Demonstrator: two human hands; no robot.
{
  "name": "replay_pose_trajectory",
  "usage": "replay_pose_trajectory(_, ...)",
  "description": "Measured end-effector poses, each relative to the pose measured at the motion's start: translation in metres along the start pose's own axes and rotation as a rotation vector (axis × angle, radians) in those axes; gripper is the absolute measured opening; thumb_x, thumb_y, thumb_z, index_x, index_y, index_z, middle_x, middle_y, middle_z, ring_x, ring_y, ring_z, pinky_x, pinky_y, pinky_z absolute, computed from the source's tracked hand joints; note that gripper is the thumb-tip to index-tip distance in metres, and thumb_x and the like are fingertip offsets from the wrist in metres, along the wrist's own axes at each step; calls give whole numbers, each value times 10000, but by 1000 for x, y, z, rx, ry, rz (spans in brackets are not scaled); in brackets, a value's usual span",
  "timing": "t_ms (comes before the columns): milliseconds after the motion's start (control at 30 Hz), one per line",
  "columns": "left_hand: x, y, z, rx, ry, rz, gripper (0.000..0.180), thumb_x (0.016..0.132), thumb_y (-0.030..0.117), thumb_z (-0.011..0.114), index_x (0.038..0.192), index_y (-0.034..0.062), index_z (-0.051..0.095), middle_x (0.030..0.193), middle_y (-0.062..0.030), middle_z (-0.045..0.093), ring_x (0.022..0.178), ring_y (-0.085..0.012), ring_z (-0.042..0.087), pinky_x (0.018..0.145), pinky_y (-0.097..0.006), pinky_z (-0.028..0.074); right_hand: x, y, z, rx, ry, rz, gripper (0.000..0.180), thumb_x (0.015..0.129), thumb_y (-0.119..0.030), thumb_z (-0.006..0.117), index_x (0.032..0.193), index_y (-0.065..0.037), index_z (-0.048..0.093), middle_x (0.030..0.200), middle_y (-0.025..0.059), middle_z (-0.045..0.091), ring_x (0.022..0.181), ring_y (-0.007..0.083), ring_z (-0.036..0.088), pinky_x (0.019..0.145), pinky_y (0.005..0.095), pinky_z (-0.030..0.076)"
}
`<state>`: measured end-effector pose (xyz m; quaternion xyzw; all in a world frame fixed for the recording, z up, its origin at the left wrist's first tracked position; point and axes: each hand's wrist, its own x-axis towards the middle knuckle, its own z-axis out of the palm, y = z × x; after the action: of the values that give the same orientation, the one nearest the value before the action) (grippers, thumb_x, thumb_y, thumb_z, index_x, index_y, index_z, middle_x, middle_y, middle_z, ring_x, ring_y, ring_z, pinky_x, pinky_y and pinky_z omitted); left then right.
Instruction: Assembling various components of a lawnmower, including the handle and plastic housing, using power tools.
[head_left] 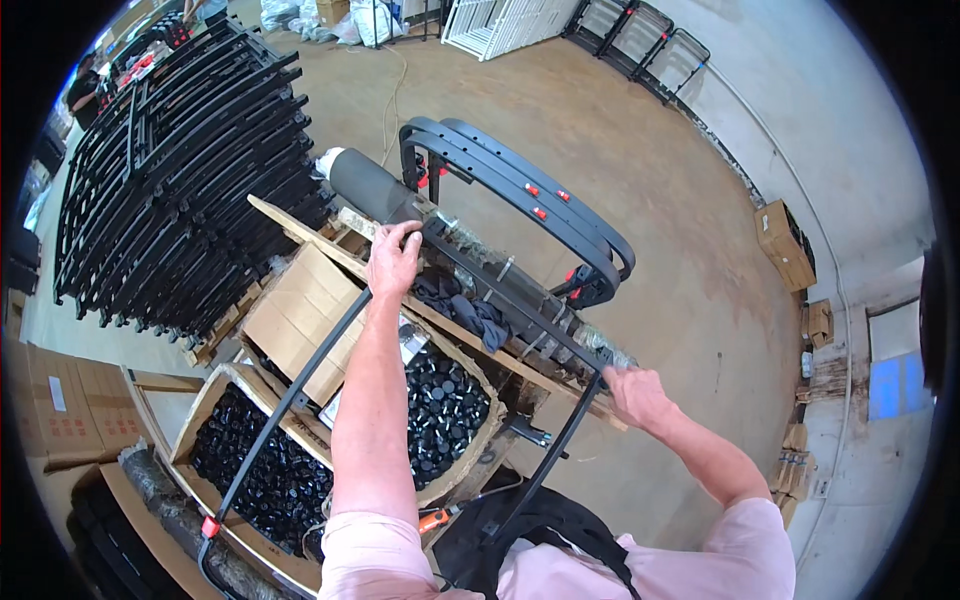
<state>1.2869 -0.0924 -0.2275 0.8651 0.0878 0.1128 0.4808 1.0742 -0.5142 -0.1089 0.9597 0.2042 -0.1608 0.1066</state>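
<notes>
A black metal tube frame (pixel 520 303) stretches between my two hands, its long side tubes running back toward my body. My left hand (pixel 393 262) is closed round its far left corner. At the right corner, my right hand (pixel 640 398) has its fingers wrapped on the tube. The crossbar lies over a work stand with upright metal pins (pixel 497 277) and clear plastic wrapping. A red fitting (pixel 210 527) sits on the left side tube. Under the frame, beside my left forearm, are cardboard boxes of small black round-headed parts (pixel 440 405).
Curved black frames (pixel 500 170) with red clips stand beyond the stand. A tall stack of black frames (pixel 180 190) rises at left. Near me are a dark cloth (pixel 470 310), a grey roll (pixel 370 187), a cardboard flap (pixel 300 310) and an orange-handled tool (pixel 433 520). Boxes (pixel 783 245) line the right wall.
</notes>
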Motion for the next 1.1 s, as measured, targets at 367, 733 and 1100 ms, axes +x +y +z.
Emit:
replay_pose_trajectory(367, -2, -18, 0, -72, 5, -21, 274, 1028, 272, 641, 1277, 191, 722, 1291, -90, 704, 1195, -301, 667, 1037, -423, 516, 17, 4, 0, -83, -270, -16, 156, 881, -175, 619, 944, -54, 695, 921, 159, 767, 855, 352, 767, 704, 502, 597)
replay_pose_trajectory(733, 3, -16, 2, -53, 6, 5, 279, 1009, 313, 678, 1278, 271, 738, 1297, -41, 685, 1178, -260, 674, 1018, -400, 517, 8, 11, 9, -202, -425, 17, 193, 869, -182, 631, 992, -47, 696, 859, 140, 777, 826, 324, 782, 681, 487, 600)
replay_pose_trajectory(1100, 6, 6, -2, 5, 51, -67, 329, 953, 371, 727, 1249, 230, 742, 1252, -68, 667, 1175, -286, 659, 998, -412, 523, 8, 23, 17, -237, -326, 3, 118, 878, -162, 621, 926, -87, 699, 795, 116, 760, 757, 296, 778, 631, 461, 596)
